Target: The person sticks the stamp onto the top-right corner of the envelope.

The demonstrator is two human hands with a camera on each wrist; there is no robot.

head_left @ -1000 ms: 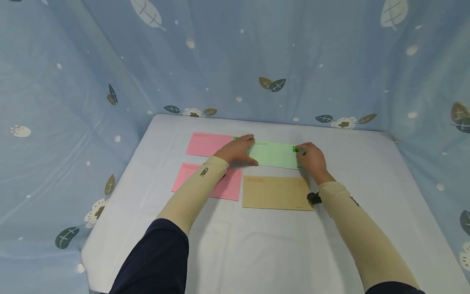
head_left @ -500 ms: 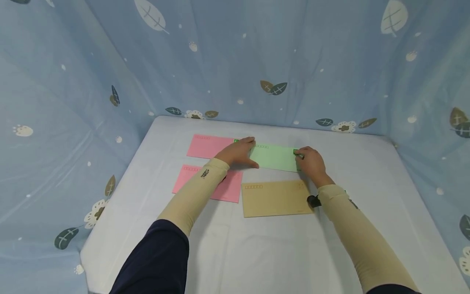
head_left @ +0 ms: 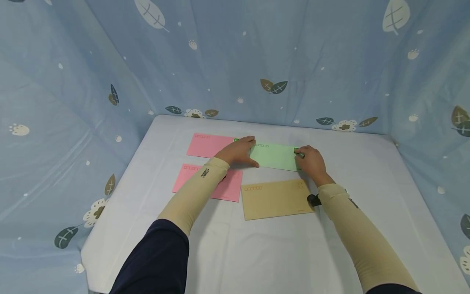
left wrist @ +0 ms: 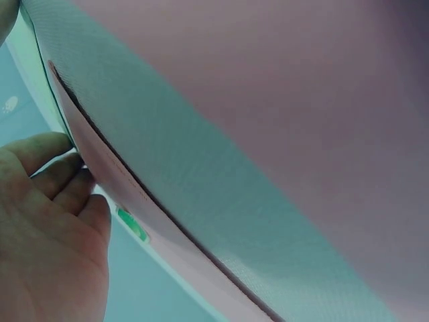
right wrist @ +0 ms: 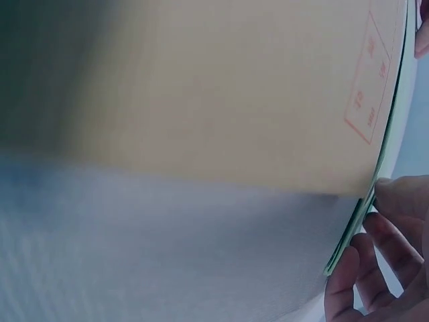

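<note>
My left hand (head_left: 238,152) lies with straight fingers across the join between the far pink envelope (head_left: 209,145) and the light green envelope (head_left: 273,157). Its fingers touch the green envelope's left end. At that envelope's top right corner is a small green stamp (head_left: 295,150), partly covered by the fingertips of my right hand (head_left: 311,163). The right fingers are curled, with a small dark green piece (head_left: 302,155) showing between them; its kind is unclear. In the right wrist view, thumb and fingers (right wrist: 389,235) are at the green envelope's edge.
A second pink envelope (head_left: 227,188) lies under the left forearm. Below the green one, a tilted brown envelope (head_left: 277,200) meets the black wrist camera (head_left: 313,200). Another green stamp (head_left: 236,140) shows on the far pink envelope. Patterned blue cloth (head_left: 238,61) borders the white table (head_left: 257,253).
The brown envelope has turned, its left end swinging nearer to me. The right fingertips have shifted slightly onto the green stamp, covering more of it. My left hand stays in place.
</note>
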